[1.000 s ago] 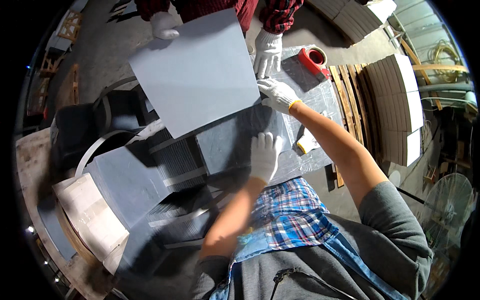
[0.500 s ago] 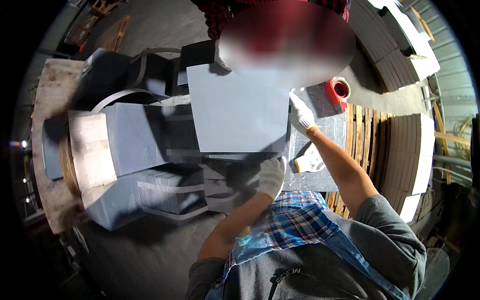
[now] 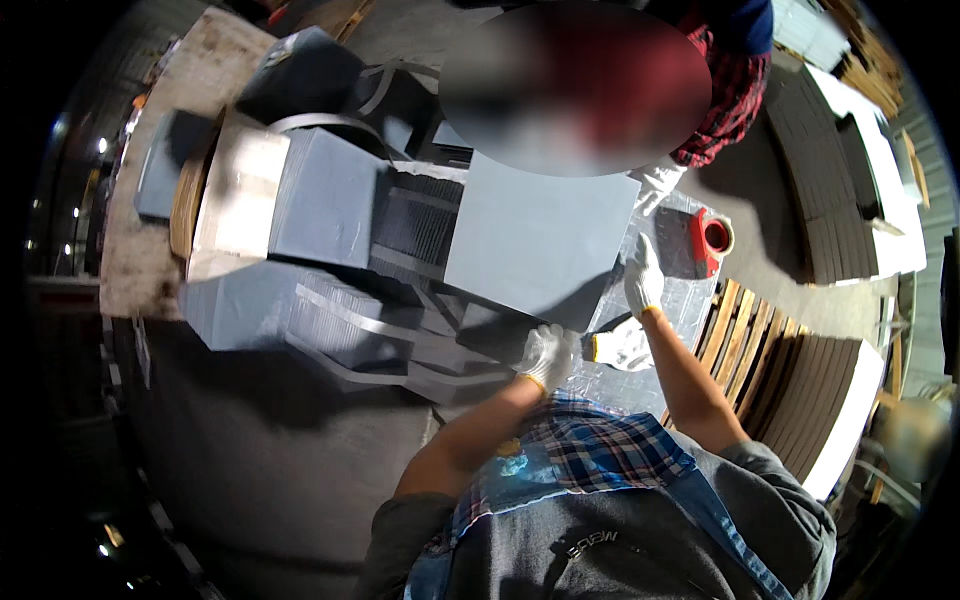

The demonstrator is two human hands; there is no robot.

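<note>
A light grey square panel lies on top in the middle, over the foil-like wrapped surface and the dark stacks. My left hand, in a white knit glove, is closed at the panel's near edge; whatever its fingers hold is hidden. To the right of the panel, my gloved right hand is open, its fingers stretched forward and together beside the panel's edge. A spare pair of white gloves lies between my hands. Farther off, a co-worker's gloved hand is at the panel's far right corner.
A red tape dispenser stands on the silvery surface at right. Strapped stacks of dark grey panels fill the left, beside a wooden board. Slatted pallet and white stacked boards are at right.
The view has turned, so the panel now appears slanted. My right hand has come away from the panel's right edge. The co-worker's hand now shows at the far right corner.
</note>
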